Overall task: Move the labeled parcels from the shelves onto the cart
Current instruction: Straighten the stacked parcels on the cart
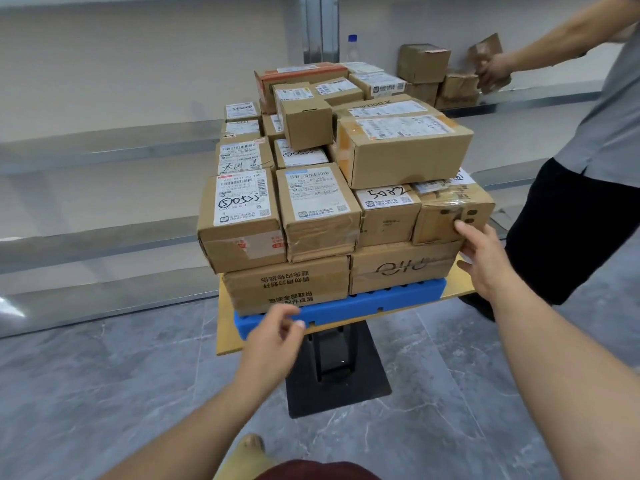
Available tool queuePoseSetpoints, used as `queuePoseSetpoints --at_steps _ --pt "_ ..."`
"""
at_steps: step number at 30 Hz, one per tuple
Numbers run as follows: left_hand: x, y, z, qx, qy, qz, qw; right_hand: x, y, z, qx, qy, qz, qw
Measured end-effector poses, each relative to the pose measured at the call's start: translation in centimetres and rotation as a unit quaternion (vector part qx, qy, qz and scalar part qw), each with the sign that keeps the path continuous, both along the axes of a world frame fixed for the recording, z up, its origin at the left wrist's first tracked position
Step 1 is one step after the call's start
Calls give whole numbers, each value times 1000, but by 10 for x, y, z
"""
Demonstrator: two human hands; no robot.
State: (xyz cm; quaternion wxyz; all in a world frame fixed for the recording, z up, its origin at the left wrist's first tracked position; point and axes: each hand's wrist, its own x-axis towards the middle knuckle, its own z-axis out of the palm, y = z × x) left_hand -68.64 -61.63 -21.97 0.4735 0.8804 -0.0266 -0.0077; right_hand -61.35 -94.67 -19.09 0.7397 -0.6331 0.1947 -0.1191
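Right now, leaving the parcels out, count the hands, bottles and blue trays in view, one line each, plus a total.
Hands: 3, your left hand, your right hand and the other person's hand
Bottles: 1, the bottle behind the stack
Blue trays: 1, the blue tray under the boxes
Total: 5

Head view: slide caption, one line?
Right hand touches a taped parcel on the loaded cart, left hand open by its blue tray; second person handles shelf parcels.

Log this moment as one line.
cart: stacked with parcels | left hand: empty, by blue tray | right hand: on front-right box | shelf: some boxes left
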Motion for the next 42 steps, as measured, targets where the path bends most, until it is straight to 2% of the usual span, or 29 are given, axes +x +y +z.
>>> queuePoseSetpoints --at_steps 3,6,10,18,25,30,35,36,38,40,42 --pt "5 -35 14 56 78 -168 981 2 1 -3 3 -6 3 1000" --pt "16 -65 28 28 144 -217 965 4 -1 -6 6 -7 -4 1000" --pt "30 -87 35 -29 183 -190 964 5 -2 -7 2 -4 -6 1000" --pt "22 -101 37 -69 155 -141 975 3 -4 -8 -1 1 4 1000" --pt "19 -107 47 -171 170 -101 965 2 -4 -9 -9 12 10 1000" --pt "13 -105 45 -176 161 -99 966 -1 -5 -7 -13 12 20 1000" --pt "2 -88 44 -135 143 -114 974 -7 -1 -1 -3 4 31 1000" --pt "-2 -78 41 -130 118 -95 980 -8 -1 2 3 0 30 1000" --pt "-9 -51 34 -141 33 11 989 -9 -2 6 11 -2 27 1000" --pt "-10 -20 32 -164 -42 155 973 -8 -2 8 11 1 22 1000" --pt "-4 5 37 -191 -76 257 944 -6 0 10 15 3 19 1000"
